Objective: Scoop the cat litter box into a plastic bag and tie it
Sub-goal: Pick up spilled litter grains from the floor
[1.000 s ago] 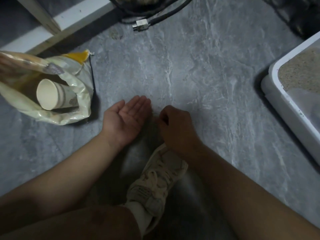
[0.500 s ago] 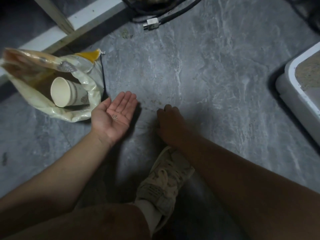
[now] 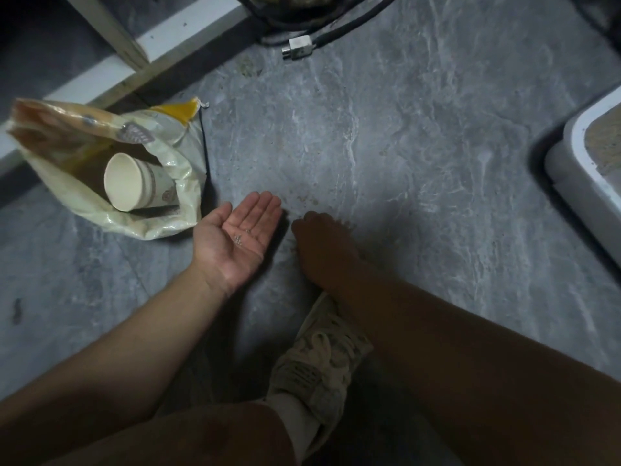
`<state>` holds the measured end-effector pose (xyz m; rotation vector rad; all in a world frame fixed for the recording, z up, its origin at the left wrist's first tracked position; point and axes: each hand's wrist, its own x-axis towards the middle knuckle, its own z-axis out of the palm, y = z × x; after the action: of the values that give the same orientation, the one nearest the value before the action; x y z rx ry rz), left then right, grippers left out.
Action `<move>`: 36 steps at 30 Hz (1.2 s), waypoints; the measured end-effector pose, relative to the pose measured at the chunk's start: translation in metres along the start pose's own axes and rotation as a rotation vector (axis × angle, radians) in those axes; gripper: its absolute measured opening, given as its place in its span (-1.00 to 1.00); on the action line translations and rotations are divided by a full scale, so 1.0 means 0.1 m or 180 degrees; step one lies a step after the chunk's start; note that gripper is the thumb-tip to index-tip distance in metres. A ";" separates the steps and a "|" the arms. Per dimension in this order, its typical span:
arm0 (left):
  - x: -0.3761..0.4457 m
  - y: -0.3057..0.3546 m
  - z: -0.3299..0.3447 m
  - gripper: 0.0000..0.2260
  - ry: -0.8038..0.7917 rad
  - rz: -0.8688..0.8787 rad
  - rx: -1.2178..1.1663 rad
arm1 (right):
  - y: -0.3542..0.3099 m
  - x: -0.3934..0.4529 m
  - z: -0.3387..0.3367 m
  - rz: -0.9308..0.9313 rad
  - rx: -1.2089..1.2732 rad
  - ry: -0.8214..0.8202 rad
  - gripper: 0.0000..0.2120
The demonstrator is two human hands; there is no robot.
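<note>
Left hand lies palm up, just above the grey stone-pattern floor, fingers straight and together. A few small pale litter grains sit in the palm.

Right hand is close beside the left, back of hand toward the camera, fingertips down at the floor. Fingers curl under, out of sight; cannot tell whether they pinch anything. Scattered specks lie on the floor just ahead of both hands.

Plastic bag, cream with yellow print, lies open on the floor just outside the left hand, mouth facing the camera. A paper cup rests on its side inside it, open end toward the viewer.

Litter box, white-rimmed, sits well out past the right hand at the frame edge; sandy litter shows inside.

Below the right wrist, a pale laced shoe and sock. Far ahead of the hands, black cables with a metal plug, and a white baseboard beyond the bag.
</note>
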<state>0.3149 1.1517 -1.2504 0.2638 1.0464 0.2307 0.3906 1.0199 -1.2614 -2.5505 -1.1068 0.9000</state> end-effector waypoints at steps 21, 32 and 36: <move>0.07 -0.14 -0.04 -0.59 0.0113 -0.0152 0.0244 | 0.46 -0.04 -0.14 0.0828 0.0129 0.0406 -0.81; 0.04 -0.31 0.05 -0.59 0.0087 -0.0271 0.0370 | 0.31 -0.08 -0.22 0.0647 0.0024 0.0141 -0.81; 0.04 -0.35 0.12 -0.59 0.0033 -0.0296 0.0399 | 0.23 -0.18 -0.28 0.0844 0.0553 0.0506 -0.81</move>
<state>0.3293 1.1188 -1.2595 0.3264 1.0824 0.0827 0.4112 0.9922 -1.2411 -2.6064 -0.6274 0.7937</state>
